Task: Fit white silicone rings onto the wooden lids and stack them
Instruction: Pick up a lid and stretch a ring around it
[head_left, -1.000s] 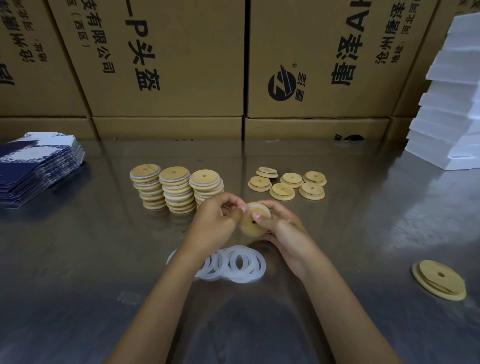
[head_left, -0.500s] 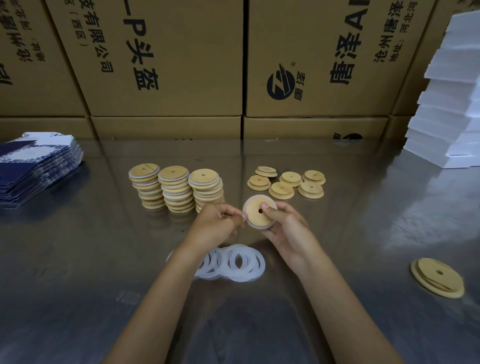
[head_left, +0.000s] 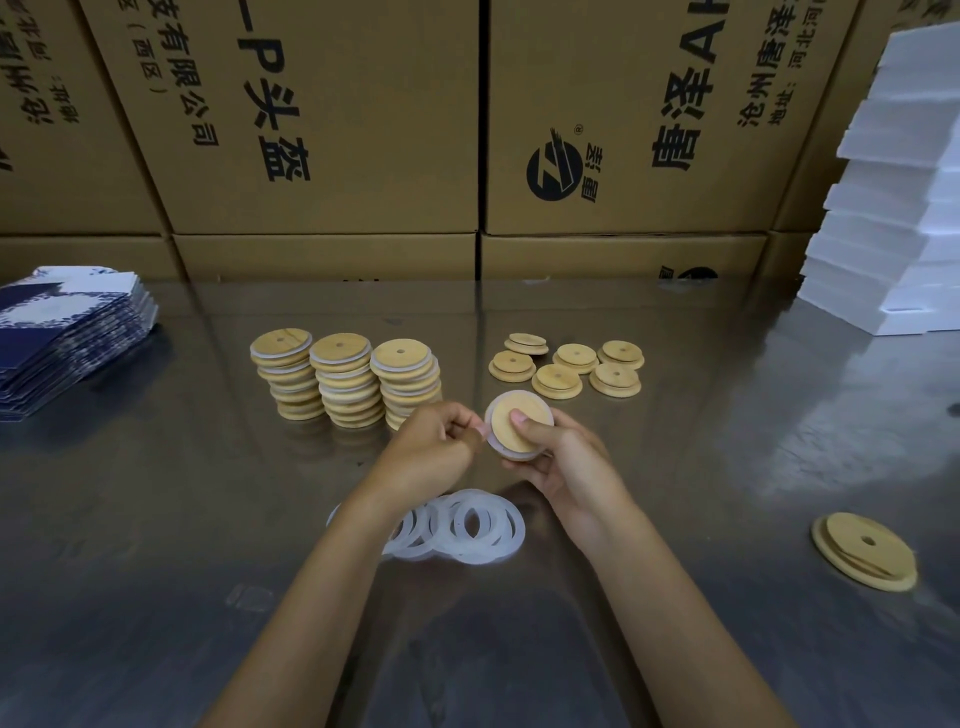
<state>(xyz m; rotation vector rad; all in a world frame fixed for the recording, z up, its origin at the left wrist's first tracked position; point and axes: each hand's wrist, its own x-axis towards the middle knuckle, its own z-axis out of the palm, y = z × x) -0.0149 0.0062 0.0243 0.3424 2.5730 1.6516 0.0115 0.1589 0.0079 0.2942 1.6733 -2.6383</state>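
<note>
Right hand (head_left: 563, 457) grips wooden lid (head_left: 519, 425) mid-table, thumb across face so it can't spin. Left hand (head_left: 434, 447) pinches white silicone ring (head_left: 487, 434) at lid edge, probably seating it. Spare rings (head_left: 467, 525) piled right below for quick grab. Finished stacks (head_left: 345, 379) toward far edge, bare lids (head_left: 566, 364) beside them.

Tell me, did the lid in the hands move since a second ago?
Yes. The held lid has risen slightly toward the loose lids beyond it and turned its flat face to the camera, gripped by the right hand.
</note>
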